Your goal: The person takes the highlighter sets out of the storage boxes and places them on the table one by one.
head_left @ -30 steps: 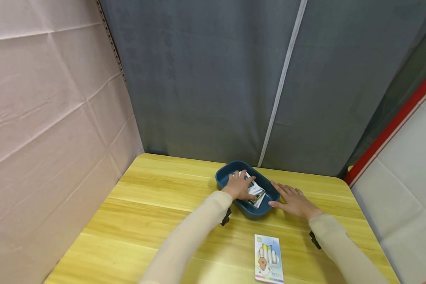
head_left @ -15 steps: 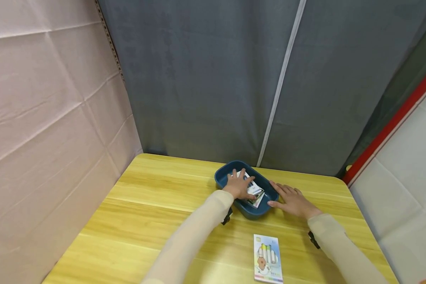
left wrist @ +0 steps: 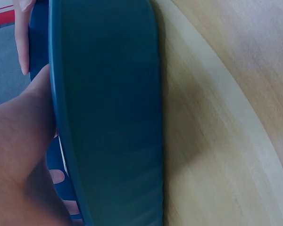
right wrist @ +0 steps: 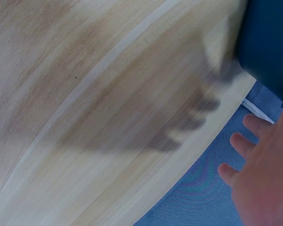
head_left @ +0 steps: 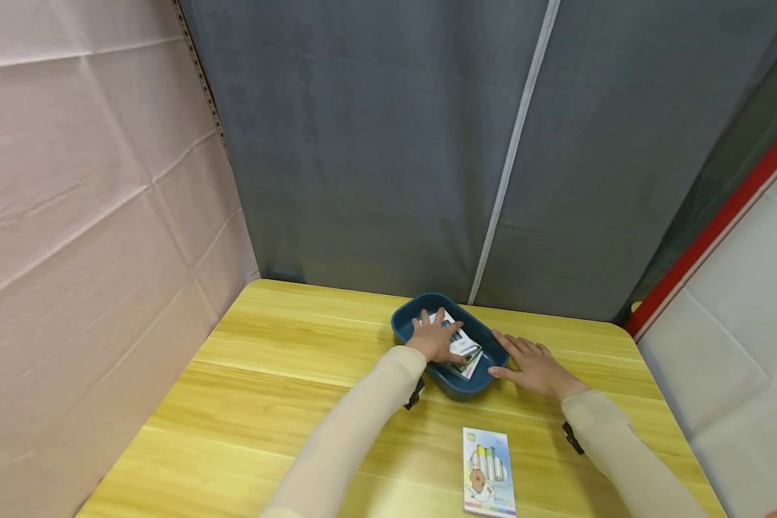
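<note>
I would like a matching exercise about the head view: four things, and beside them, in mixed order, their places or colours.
1. tub
2. marker packet
3. printed items
4. table

A. yellowish, wood-grained
B. inside the tub
C. dark blue
D. on the table, nearer the camera than the tub

Pairs: 1-C; 2-D; 3-B; 4-A

Yellow wood-grain table, rounded far corners. Left: pale pinkish wall covering, creased in a grid. Far: dark grey backdrop, thin light strip running down it at a slant. Perforated strip along upper far-left seam. Right: white creased panel, red band along its edge. Dark greenish section at far right, maybe fabric, too dim to tell. Soft sheen on the tabletop.
</note>
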Available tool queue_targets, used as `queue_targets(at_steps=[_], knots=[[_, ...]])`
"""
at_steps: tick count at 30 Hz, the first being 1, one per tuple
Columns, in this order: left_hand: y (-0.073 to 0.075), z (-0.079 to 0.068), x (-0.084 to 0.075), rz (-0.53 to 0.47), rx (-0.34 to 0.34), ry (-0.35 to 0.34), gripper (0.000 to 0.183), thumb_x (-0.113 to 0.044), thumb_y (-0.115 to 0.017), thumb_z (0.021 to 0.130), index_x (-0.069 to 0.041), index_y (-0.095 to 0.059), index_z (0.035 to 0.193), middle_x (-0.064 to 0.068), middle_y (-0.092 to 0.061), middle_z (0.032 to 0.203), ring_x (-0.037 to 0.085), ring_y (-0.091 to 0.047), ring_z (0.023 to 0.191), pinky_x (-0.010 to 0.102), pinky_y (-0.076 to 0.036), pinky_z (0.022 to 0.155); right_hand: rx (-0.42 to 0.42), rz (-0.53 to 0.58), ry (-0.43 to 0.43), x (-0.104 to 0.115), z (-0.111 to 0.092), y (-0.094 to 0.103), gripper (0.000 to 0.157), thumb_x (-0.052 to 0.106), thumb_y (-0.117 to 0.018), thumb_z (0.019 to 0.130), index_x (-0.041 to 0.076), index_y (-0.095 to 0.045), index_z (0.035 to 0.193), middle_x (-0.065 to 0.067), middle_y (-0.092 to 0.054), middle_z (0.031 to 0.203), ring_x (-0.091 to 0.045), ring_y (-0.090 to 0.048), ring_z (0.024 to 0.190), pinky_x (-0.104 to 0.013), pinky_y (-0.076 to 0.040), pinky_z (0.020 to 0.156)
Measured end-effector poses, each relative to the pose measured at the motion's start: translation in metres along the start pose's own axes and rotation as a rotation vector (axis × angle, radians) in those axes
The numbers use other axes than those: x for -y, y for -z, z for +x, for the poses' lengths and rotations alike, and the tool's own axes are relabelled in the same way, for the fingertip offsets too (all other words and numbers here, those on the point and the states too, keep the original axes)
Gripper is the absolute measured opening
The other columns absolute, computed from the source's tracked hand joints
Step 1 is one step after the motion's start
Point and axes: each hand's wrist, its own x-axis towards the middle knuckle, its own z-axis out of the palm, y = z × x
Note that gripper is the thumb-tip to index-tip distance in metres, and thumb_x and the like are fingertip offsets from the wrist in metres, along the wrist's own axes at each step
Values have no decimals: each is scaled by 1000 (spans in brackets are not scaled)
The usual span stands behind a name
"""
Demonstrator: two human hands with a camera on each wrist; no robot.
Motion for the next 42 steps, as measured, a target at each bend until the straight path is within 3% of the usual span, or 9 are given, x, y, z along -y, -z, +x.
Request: queue_targets(at_steps=[16, 27, 42], knots=[[-3, 4, 2, 24, -14, -11, 87, -71, -66, 79, -41, -31, 153, 11, -15, 166, 42, -30, 146, 58, -29, 117, -4, 17, 1, -2, 0, -1, 85, 68, -45, 93, 23, -17, 160, -19, -33, 160, -50, -31, 143, -73, -17, 113], [-4, 6, 2, -13, 30, 2, 89, -69, -67, 80, -40, -28, 154, 19, -10, 166, 42, -23, 149, 56, -24, 120, 7, 28, -4, -2, 0, -1, 86, 69, -45, 93, 24, -16, 160, -19, -32, 160, -50, -31, 144, -73, -16, 113], [-4, 9, 3, -53, 8, 2, 84, -63, -71, 80, -38, -34, 152, 18, -19, 164, 41, -27, 147, 56, -25, 119, 1, 15, -3, 0, 0, 0, 84, 67, -46, 94, 24, -16, 160, -20, -33, 160, -51, -31, 143, -73, -18, 112]])
